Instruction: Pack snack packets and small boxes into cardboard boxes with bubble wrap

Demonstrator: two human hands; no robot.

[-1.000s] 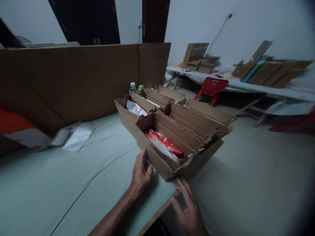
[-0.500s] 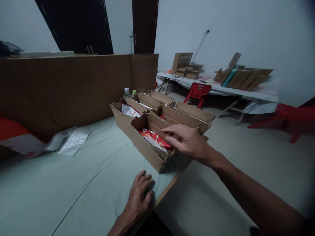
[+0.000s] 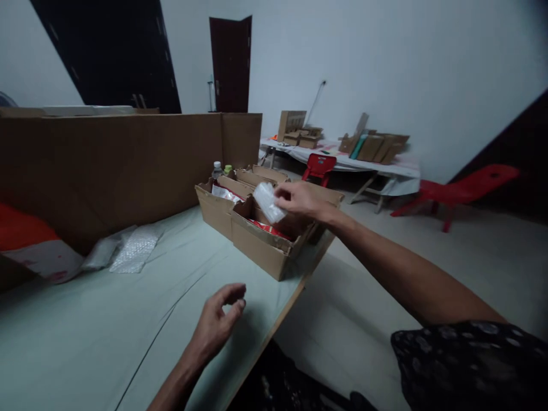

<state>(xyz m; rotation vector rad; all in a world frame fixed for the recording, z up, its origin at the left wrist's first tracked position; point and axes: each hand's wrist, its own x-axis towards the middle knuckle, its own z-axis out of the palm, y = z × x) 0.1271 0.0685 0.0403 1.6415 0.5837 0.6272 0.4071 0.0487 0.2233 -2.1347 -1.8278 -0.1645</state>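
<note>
The right hand (image 3: pixel 299 201) reaches out over the near end of a divided cardboard box (image 3: pixel 257 254) and pinches a clear packet (image 3: pixel 268 202) between thumb and fingers, holding it tilted just above the box's front compartment, clear of the cardboard walls. What the packet contains is too blurred to tell. Below it, inside that same compartment, lies a red packet (image 3: pixel 269 228), and in the compartment further back to the left a white wrapper (image 3: pixel 223 193) shows over the rim. The box sits at the table's right edge on a pale green cloth (image 3: pixel 85 325). The left hand (image 3: pixel 216 322) hovers low over the cloth near the table's edge, well apart from the box; it holds nothing, its fingers loosely curled with the thumb close to the forefinger. Just behind the box stand two small bottles (image 3: pixel 217 169) – one with a white cap, one with a green cap – against a tall cardboard screen (image 3: pixel 120 165) that runs along the back of the table. Sheets of bubble wrap (image 3: pixel 135 251) lie at the foot of the screen to the left, next to a red-and-white bag (image 3: pixel 29 242). Across the room a second table (image 3: pixel 385 165) carries more cardboard pieces, with a red chair (image 3: pixel 319 166) in front of it.
</note>
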